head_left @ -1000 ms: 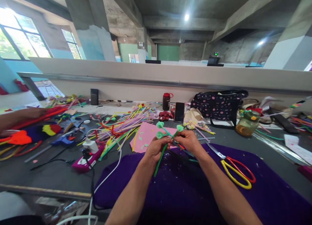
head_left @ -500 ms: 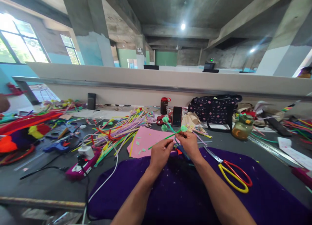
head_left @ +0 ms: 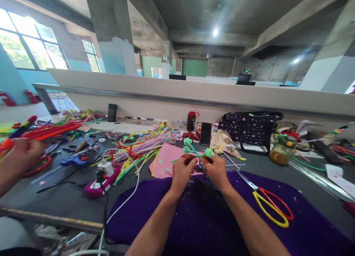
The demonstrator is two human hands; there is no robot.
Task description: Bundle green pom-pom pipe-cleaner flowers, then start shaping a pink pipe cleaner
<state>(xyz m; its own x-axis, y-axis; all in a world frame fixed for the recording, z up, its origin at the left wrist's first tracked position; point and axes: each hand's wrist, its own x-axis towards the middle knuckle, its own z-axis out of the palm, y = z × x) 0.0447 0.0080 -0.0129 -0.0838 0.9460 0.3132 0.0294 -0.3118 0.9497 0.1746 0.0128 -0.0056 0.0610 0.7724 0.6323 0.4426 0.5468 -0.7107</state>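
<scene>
Close together in the middle of the head view, both my hands work on a sprig of green pipe cleaners with fluffy mint-green heads (head_left: 188, 142). My right hand (head_left: 215, 170) is closed around its stems, just below one of the heads (head_left: 209, 152). My left hand (head_left: 182, 171) pinches the green pipe cleaner, and a short end pokes out past its fingers. The lower stems are partly hidden by my hands. A pink sheet (head_left: 163, 160) with small green scraps lies behind my left hand. Scissors (head_left: 273, 206) with red and yellow handles rest to the right, on purple cloth (head_left: 155, 215).
Several loose pipe cleaners (head_left: 149, 139) are heaped behind the pink sheet. A magenta power strip (head_left: 94, 189) with white cable stands left. At the back are a phone (head_left: 205, 133), a dark bottle (head_left: 191, 121), a patterned bag (head_left: 249, 126) and a green bottle (head_left: 282, 150). Another person's hand (head_left: 24, 156) reaches in at far left.
The view has shifted slightly left. My left hand has come nearer my right, and less of the green pipe cleaner sticks out on its left. Another person's hand has entered further at left.
</scene>
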